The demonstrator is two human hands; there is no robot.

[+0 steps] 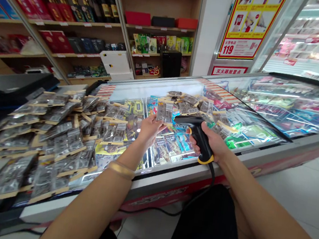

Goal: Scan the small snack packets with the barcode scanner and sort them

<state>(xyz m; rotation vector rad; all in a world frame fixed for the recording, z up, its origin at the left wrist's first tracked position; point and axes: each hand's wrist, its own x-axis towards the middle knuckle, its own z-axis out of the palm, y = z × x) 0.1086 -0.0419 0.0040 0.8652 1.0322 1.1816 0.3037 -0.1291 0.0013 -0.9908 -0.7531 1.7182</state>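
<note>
My left hand (150,130) pinches the lower left edge of a small clear packet (165,111) over the glass freezer lid. In my right hand (210,141) is a black and yellow barcode scanner (200,134), its head pointing left at the packet from close by. A large heap of similar packets (69,139) with tan edges covers the left part of the freezer top. Beyond my hands lies a smaller pile of the same packets (190,102) on the glass.
The chest freezer (166,177) runs across in front of me, with bagged goods under its glass. The scanner's black cable (162,211) hangs below its front edge. Shelves (159,28) of boxes and bottles stand behind, and a lit cooler (316,45) at the far right.
</note>
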